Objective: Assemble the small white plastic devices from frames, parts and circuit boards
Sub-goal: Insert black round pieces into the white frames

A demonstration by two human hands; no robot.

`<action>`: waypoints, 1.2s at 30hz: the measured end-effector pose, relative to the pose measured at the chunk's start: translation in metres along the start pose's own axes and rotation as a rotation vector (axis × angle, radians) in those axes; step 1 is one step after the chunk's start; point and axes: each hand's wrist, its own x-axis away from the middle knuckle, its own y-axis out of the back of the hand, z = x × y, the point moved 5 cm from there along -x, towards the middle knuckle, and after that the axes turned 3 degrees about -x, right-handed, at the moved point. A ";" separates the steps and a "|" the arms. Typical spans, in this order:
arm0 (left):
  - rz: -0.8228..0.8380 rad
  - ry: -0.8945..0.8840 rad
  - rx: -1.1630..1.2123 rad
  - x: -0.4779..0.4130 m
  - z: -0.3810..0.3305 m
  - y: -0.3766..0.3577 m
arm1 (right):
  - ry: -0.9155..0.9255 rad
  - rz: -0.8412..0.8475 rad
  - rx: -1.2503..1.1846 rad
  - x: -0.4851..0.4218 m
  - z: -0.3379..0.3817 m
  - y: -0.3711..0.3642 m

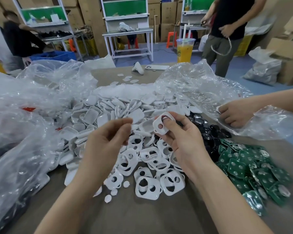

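White frame [156, 124] pinched between right hand [183, 146] fingers [171, 123].

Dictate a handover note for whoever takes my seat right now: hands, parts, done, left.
Right hand grips a white rounded-square plastic frame, thumb on a dark round part in it.
Left hand raised beside, fingers pinched; contents blurred.
Loose white plastic frames lie below, white plastic shells beyond, black round discs and green circuit boards to the right.
Done: dark part seated, apparently.
Left: board, shell.
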 end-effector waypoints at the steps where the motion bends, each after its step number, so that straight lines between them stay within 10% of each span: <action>1: 0.060 0.040 0.139 -0.001 -0.003 -0.012 | -0.004 -0.019 -0.028 0.000 0.000 0.001; 8: 0.170 0.197 0.588 0.002 0.001 -0.051 | -0.051 -0.064 -0.165 -0.002 0.001 0.003; 36: -0.041 -0.104 0.082 0.011 -0.001 -0.049 | 0.122 0.106 0.146 0.011 -0.005 -0.013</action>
